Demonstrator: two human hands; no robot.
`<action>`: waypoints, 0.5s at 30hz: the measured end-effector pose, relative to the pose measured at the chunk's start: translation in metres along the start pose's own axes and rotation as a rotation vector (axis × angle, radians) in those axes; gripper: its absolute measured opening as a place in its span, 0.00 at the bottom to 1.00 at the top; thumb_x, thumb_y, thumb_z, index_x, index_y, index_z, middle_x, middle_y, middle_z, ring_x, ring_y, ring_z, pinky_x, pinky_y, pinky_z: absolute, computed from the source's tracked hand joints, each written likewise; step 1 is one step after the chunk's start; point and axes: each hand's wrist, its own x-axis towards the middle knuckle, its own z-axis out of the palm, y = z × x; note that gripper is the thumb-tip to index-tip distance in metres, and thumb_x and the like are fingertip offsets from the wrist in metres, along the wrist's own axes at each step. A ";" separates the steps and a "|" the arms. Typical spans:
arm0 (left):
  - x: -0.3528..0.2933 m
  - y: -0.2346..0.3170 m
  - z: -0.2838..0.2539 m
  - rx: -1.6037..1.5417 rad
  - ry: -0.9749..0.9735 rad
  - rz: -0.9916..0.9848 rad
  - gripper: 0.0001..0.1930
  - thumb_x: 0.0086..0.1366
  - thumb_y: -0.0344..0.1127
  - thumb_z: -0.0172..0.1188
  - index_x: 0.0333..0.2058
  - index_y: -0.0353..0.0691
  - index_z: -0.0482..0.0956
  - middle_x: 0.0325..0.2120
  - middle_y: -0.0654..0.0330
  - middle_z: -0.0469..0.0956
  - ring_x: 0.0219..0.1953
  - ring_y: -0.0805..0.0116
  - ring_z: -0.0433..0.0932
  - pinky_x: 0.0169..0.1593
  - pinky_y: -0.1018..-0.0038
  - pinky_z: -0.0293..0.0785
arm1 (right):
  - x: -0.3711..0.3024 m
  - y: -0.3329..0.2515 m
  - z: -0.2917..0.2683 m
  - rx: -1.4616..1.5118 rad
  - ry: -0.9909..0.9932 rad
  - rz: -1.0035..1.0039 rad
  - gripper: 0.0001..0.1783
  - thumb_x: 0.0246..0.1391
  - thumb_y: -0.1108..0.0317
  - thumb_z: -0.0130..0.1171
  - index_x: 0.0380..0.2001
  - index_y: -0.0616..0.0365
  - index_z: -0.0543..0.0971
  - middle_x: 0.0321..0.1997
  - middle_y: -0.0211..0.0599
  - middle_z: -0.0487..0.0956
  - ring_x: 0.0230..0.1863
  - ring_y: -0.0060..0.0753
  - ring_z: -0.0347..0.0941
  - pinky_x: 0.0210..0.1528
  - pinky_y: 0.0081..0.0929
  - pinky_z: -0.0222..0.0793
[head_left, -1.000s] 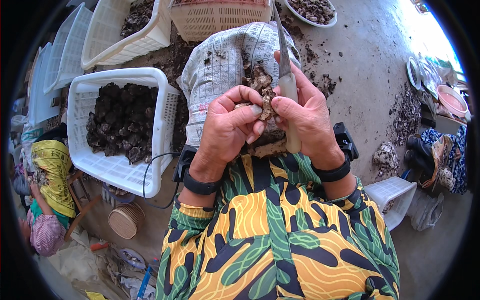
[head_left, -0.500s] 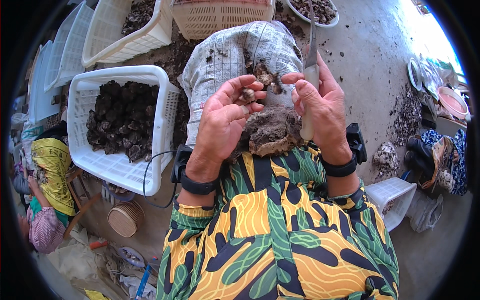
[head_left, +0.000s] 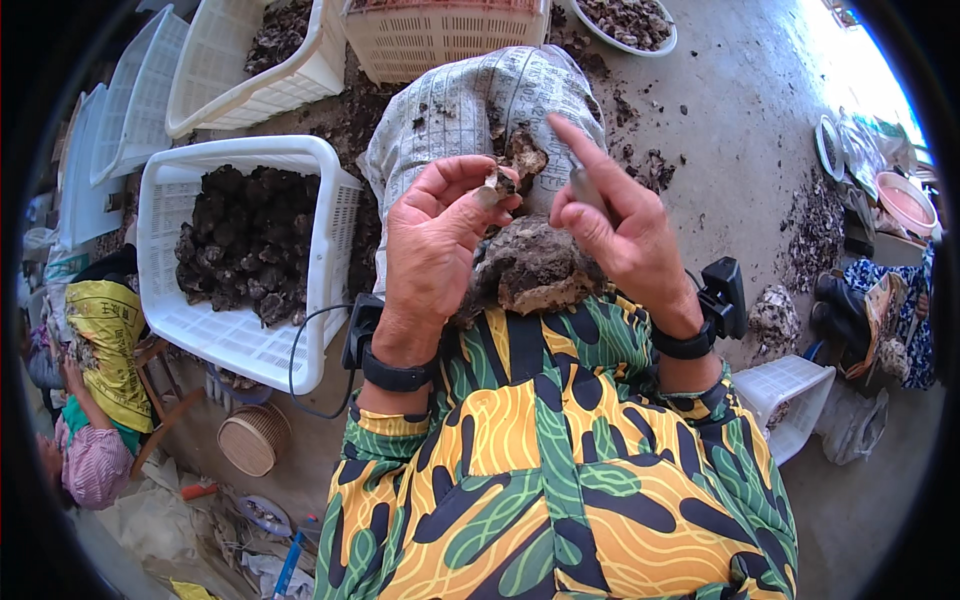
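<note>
Between the thumb and fingers of my left hand is a small pale-and-dark mushroom piece, pinched above my lap. My right hand grips a knife with a pale handle; its index finger stretches forward, and most of the knife is hidden or foreshortened. The two hands are apart. Under them a large dark, crusty clump rests on my lap, against a white printed woven sack. A brownish mushroom scrap lies on the sack just beyond my left fingertips.
At the left a white plastic basket holds many dark lumps. More crates and a bowl of dark pieces stand farther off. A white basket lies at right, near dark shoes. Another person sits at far left.
The knife has tipped from upright, its blade no longer showing plainly. My right hand has turned, with its index finger now extended. The left hand has rotated the mushroom piece slightly.
</note>
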 end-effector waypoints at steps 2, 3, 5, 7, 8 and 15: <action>0.001 -0.001 -0.004 -0.046 0.005 -0.006 0.13 0.62 0.25 0.59 0.45 0.29 0.72 0.40 0.52 0.79 0.37 0.67 0.80 0.40 0.77 0.76 | -0.001 -0.004 -0.002 -0.131 -0.063 -0.084 0.34 0.52 0.73 0.59 0.63 0.55 0.64 0.38 0.45 0.80 0.30 0.38 0.74 0.38 0.30 0.72; 0.001 -0.001 -0.005 -0.063 -0.001 0.017 0.13 0.62 0.25 0.60 0.45 0.29 0.72 0.39 0.53 0.79 0.36 0.67 0.80 0.39 0.77 0.76 | -0.001 -0.006 -0.003 -0.195 -0.098 -0.121 0.34 0.50 0.73 0.60 0.63 0.55 0.65 0.38 0.48 0.79 0.30 0.43 0.74 0.38 0.32 0.71; 0.001 -0.002 -0.007 -0.095 -0.013 0.063 0.13 0.62 0.25 0.60 0.45 0.29 0.72 0.38 0.54 0.79 0.35 0.68 0.79 0.39 0.76 0.76 | -0.004 -0.003 -0.006 -0.277 -0.153 -0.183 0.37 0.47 0.74 0.61 0.63 0.52 0.64 0.31 0.48 0.75 0.29 0.49 0.72 0.34 0.36 0.69; 0.002 -0.001 -0.005 -0.126 -0.016 0.082 0.13 0.62 0.26 0.60 0.45 0.29 0.73 0.36 0.56 0.78 0.35 0.69 0.79 0.39 0.76 0.76 | -0.007 -0.001 -0.008 -0.348 -0.182 -0.250 0.38 0.47 0.74 0.60 0.64 0.51 0.63 0.28 0.46 0.74 0.28 0.49 0.71 0.32 0.38 0.68; 0.002 -0.001 -0.004 -0.141 -0.016 0.093 0.13 0.62 0.26 0.61 0.45 0.29 0.73 0.36 0.56 0.78 0.34 0.69 0.79 0.39 0.76 0.76 | -0.008 -0.001 -0.009 -0.361 -0.197 -0.242 0.39 0.47 0.74 0.60 0.65 0.50 0.62 0.27 0.45 0.73 0.27 0.49 0.71 0.32 0.39 0.68; -0.001 0.001 -0.001 -0.113 -0.049 0.155 0.13 0.61 0.25 0.61 0.44 0.30 0.73 0.35 0.56 0.78 0.35 0.69 0.79 0.39 0.75 0.76 | -0.013 -0.002 -0.009 -0.395 -0.224 -0.182 0.40 0.47 0.75 0.59 0.65 0.48 0.61 0.25 0.44 0.72 0.28 0.49 0.71 0.33 0.39 0.68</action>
